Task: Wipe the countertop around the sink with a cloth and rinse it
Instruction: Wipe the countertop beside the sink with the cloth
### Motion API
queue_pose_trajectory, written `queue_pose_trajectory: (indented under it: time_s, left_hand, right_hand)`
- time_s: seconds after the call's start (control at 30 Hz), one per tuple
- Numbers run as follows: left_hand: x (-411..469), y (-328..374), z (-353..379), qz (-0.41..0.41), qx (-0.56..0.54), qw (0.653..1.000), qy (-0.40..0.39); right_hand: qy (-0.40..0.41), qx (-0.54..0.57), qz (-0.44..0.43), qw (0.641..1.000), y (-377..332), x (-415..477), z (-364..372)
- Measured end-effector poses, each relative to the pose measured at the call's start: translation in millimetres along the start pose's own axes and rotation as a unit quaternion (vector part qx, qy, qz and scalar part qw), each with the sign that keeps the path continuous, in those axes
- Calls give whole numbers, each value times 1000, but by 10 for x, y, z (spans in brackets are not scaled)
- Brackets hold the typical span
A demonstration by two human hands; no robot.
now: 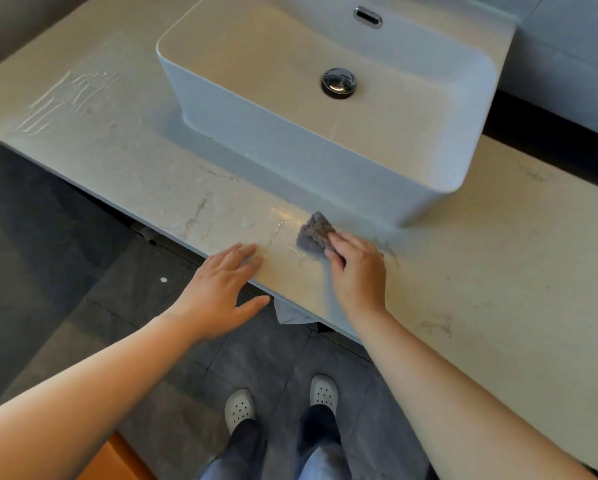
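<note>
**A:** What is closest to the camera?

**B:** A pair of pale perforated clogs (239, 407) on the dark tiled floor (58, 237), with both bare forearms reaching forward above them.

**A:** And the left hand (226, 284)?

**B:** It is spread flat. The fingers are straight and lie on the front edge of the bench (498, 258), the thumb sticks out below the edge, and it holds nothing.

**A:** The right hand (358, 271)?

**B:** Its fingers are bent over a crumpled grey cloth (312, 233) and hold it down on the bench top. The far half of the cloth pokes out past the fingertips.

**A:** Where is the cloth in relation to the basin?

**B:** It is just in front of the white sink (325, 157), near the sink's front right corner. Whether it touches the sink I cannot tell. Thin wet smears glint on the bench between the two hands.

**A:** Farther back?

**B:** A chrome drain plug (339, 83) sits in the sink's bowl, and an overflow slot (368, 17) is in its back wall. On the bench far to the left there are wet streaks (65, 98).
</note>
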State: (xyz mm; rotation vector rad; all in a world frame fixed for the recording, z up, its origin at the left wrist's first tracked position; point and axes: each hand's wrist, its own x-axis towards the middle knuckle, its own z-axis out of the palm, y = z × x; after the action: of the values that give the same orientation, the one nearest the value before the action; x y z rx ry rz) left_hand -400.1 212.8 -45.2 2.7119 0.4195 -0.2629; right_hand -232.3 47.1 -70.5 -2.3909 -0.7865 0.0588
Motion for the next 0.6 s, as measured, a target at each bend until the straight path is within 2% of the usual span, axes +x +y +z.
queue_pose_trajectory:
  time_s: [0.1,0.23,0.37,0.5,0.6]
  left_hand:
    - [-35,-113,-35,7,29,999,19]
    - [-26,-269,-63,-82,93,990,63]
    - [58,-459,-109,-112,80,990,27]
    - [84,-590,-103,-79,104,991,-6]
    - [77,-638,-120,-68,103,992,-14]
  right_hand:
    - [14,-7,-13,1000,-137,-273,21]
    - [-33,14,-7,999,-343,-562,2]
    - [-94,148,105,979,-504,-551,-225]
    - [-6,216,124,969,-569,-232,-502]
    - [36,170,108,979,-443,144,-480]
